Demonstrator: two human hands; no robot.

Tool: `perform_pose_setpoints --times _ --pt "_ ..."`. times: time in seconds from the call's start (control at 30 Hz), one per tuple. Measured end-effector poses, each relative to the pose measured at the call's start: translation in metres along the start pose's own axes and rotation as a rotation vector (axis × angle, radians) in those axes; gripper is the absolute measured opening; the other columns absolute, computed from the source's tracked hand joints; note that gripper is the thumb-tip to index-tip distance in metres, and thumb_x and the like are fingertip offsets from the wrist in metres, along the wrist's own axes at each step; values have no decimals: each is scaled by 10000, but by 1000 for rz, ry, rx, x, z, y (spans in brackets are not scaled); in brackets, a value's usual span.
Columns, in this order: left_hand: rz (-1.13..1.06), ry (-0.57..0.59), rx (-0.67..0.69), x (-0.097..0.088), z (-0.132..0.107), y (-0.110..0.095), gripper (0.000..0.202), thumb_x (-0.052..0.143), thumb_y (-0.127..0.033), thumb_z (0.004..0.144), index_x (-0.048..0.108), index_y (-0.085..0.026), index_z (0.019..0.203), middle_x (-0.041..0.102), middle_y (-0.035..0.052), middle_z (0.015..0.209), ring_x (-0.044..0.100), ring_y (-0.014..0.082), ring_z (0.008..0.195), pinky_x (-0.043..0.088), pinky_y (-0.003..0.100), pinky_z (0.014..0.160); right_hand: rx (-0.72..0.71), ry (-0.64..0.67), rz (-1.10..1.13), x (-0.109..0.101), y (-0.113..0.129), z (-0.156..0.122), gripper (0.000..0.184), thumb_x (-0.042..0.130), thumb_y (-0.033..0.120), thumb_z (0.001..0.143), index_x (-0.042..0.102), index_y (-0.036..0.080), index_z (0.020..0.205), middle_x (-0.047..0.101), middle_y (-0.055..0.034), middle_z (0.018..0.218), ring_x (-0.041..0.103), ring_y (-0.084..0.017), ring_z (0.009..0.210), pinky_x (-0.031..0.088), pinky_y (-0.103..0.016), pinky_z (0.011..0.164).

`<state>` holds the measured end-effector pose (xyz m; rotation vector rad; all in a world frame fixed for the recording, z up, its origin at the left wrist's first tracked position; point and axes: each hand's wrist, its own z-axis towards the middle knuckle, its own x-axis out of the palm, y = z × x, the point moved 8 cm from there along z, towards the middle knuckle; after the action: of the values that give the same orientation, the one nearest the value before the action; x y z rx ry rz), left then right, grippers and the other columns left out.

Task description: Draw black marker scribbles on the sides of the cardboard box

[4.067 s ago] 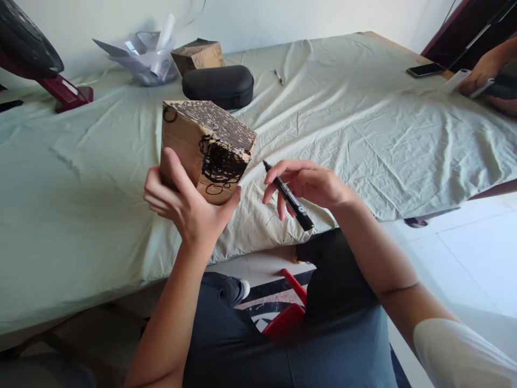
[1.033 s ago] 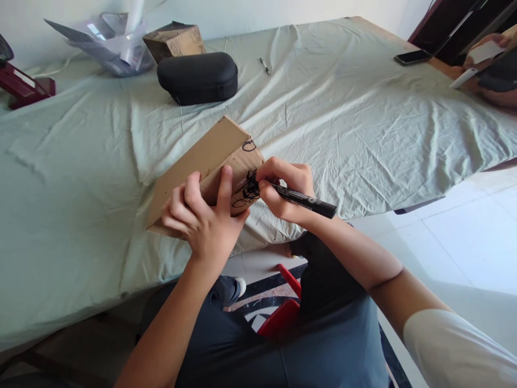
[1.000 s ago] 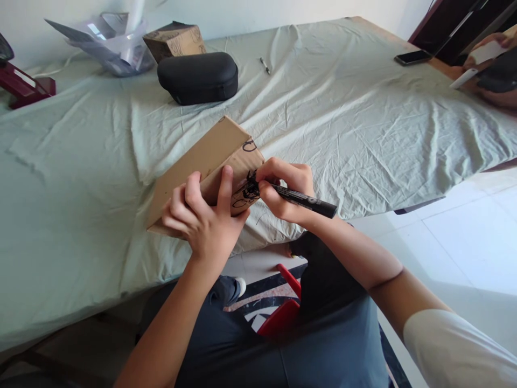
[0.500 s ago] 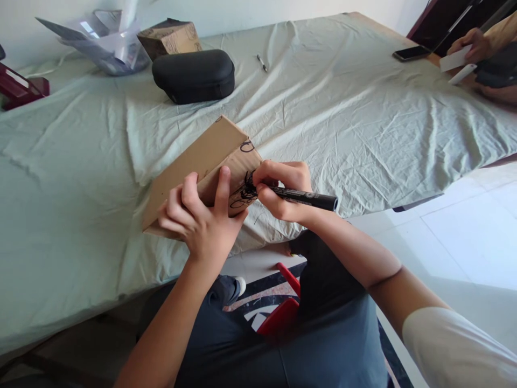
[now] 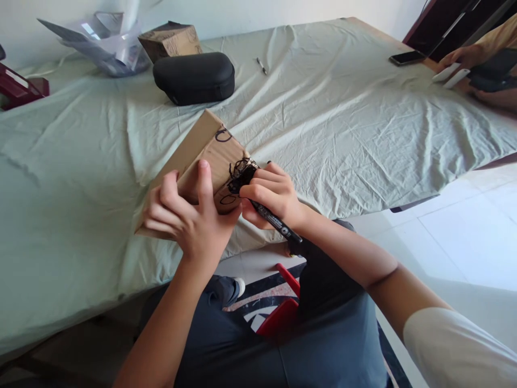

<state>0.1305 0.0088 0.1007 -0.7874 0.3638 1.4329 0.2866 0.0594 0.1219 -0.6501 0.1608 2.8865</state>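
A tilted cardboard box (image 5: 218,156) is over the front part of the cloth-covered table, with black curls and a dense black scribble drawn on its side. My left hand (image 5: 186,210) grips the box, fingers spread across its top and side. Closed around a black marker pen (image 5: 278,222), my right hand (image 5: 272,196) lies against the box beside the scribble. The marker's back end points down and right; its tip is hidden behind my fingers.
Behind the box stand a black hard case (image 5: 194,78), another cardboard box (image 5: 172,40) and a clear plastic basket (image 5: 109,51). A pen (image 5: 262,66) lies on the green cloth (image 5: 343,108). At right are a phone (image 5: 407,57) and another person's hand (image 5: 464,56) holding white pieces.
The box has turned and shifted slightly left, showing more of the scribbled side. My right hand moved left and down, and the marker now slants more steeply. The other person's hand shifted too.
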Motion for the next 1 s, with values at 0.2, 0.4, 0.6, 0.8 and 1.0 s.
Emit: perform_pose_setpoints --times 0.2,0.4,0.6,0.8,1.0 --pt "-6 4 -30 -2 2 2 1011 674 -921 896 643 -258 1659 510 274 1644 431 582 1500 256 817 1243 -3 21 10 6 -1 -4 103 467 305 1188 534 267 1118 643 44 793 630 -173 720 419 -407 796" --pt "16 -4 -9 -4 4 1 1064 682 -939 876 628 -241 1677 507 290 1648 435 594 1495 268 811 1226 7 64 -4 7 -4 -5 123 482 282 1155 520 267 1038 614 53 736 625 -177 717 410 -410 825" --pt "46 9 -8 -4 5 4 1132 729 -948 832 604 -222 1692 498 307 1649 437 607 1491 277 827 1227 56 72 -30 3 -9 -4 125 479 225 1097 505 265 982 585 75 696 541 -141 600 407 -387 786" --pt "-29 47 -50 -7 7 12 1108 832 -835 820 548 -268 1729 440 294 1679 355 630 1550 213 870 1273 86 -73 153 -10 -15 3 157 514 127 967 517 282 946 558 77 669 499 -143 533 408 -330 630" --pt "33 20 -69 -14 11 18 1183 869 -807 807 433 -316 1791 406 291 1700 388 647 1509 311 885 1208 207 -189 162 -23 -24 5 185 533 92 950 551 270 904 555 63 678 505 -121 551 413 -271 571"
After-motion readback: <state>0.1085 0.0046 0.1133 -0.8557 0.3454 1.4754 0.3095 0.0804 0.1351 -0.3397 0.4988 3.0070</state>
